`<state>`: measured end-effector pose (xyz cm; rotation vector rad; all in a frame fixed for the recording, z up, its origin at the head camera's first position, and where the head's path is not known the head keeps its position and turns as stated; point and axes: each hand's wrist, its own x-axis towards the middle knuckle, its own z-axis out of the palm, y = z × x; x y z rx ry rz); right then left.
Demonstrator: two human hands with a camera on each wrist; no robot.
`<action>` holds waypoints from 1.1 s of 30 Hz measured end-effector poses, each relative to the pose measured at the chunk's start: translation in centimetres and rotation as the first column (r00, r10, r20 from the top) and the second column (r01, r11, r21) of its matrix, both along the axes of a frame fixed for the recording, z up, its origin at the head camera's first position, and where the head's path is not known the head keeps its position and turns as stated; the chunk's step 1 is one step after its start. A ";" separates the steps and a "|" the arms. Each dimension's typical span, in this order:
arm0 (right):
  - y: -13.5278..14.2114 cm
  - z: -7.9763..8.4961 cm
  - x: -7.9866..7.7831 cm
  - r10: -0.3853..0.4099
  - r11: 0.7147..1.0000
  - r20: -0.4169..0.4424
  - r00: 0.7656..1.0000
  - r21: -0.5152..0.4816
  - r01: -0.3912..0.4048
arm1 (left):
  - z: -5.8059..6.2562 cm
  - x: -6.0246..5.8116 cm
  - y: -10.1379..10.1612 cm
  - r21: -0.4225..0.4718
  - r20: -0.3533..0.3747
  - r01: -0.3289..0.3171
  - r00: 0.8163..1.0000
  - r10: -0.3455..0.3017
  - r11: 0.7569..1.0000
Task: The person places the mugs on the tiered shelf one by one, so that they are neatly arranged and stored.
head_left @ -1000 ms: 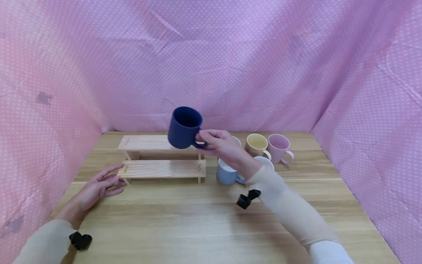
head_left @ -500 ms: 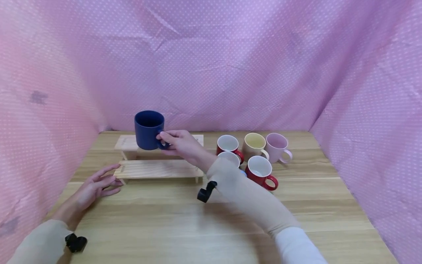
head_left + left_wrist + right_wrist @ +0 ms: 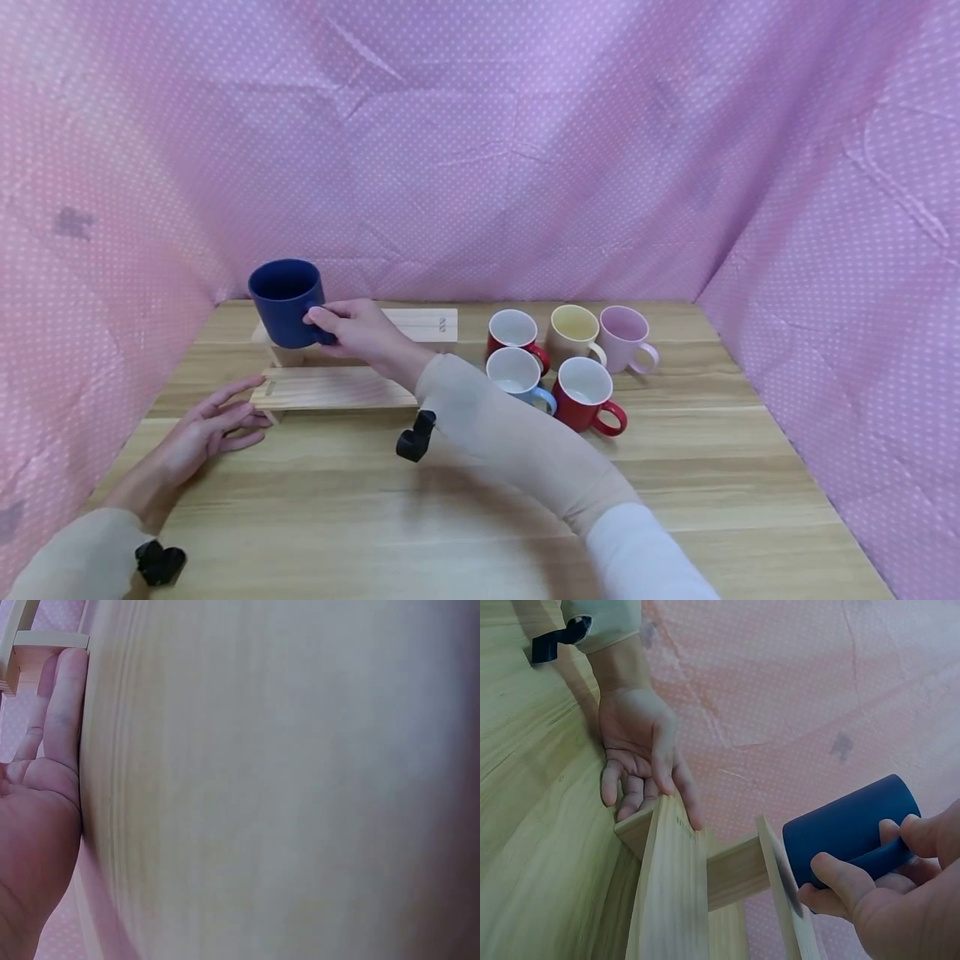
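My right hand [image 3: 363, 333] grips a dark blue mug [image 3: 283, 310] by its handle, over the left end of the upper step of a two-tier wooden shelf [image 3: 423, 323]. In the right wrist view the mug [image 3: 855, 825] has its base very close to the upper board [image 3: 780, 885]; whether they touch I cannot tell. My left hand [image 3: 206, 433] rests against the left end of the lower step [image 3: 337, 388], fingers mostly straight. In the left wrist view, fingertips of the left hand [image 3: 45, 772] meet the shelf's leg [image 3: 52, 639].
Right of the shelf stand two red mugs [image 3: 576, 408] [image 3: 501, 342], a light blue mug [image 3: 517, 377], a yellow mug [image 3: 572, 329] and a pink mug [image 3: 621, 337]. Pink dotted cloth [image 3: 480, 167] hangs behind and beside the wooden table [image 3: 337, 517].
My right hand has carried the dark blue mug leftward and a little down, to above the upper step's left end. The left hand has stayed at the lower step's end.
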<state>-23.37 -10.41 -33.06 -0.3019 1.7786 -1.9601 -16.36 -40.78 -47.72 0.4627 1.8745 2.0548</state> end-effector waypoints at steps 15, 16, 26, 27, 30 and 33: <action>-2.8 -0.2 -0.2 -0.057 0.995 -0.070 0.996 0.083 0.062 | 1.0 0.5 -0.6 -0.021 0.011 -0.015 1.000 0.015 1.000; -2.9 -0.2 -0.1 -0.051 0.995 -0.074 0.996 0.084 0.057 | 1.1 0.6 -0.7 -0.024 0.011 -0.017 1.000 0.018 1.000; -3.4 -0.7 0.7 -0.005 0.998 -0.049 0.999 0.059 0.008 | 1.2 1.1 -0.9 -0.032 0.004 -0.028 1.000 0.028 0.999; -3.3 -0.8 0.7 0.002 0.998 -0.055 0.998 0.057 0.002 | 1.1 1.0 -0.8 -0.033 0.006 -0.029 1.000 0.029 0.999; -2.5 -1.2 0.5 0.009 0.999 -0.078 0.997 0.052 -0.005 | 0.7 0.6 -0.2 -0.034 0.016 -0.027 0.999 0.027 0.999; -1.6 -1.5 0.3 0.004 0.998 -0.083 0.997 0.057 0.001 | 0.2 0.0 0.6 -0.028 0.036 -0.022 0.999 0.023 0.999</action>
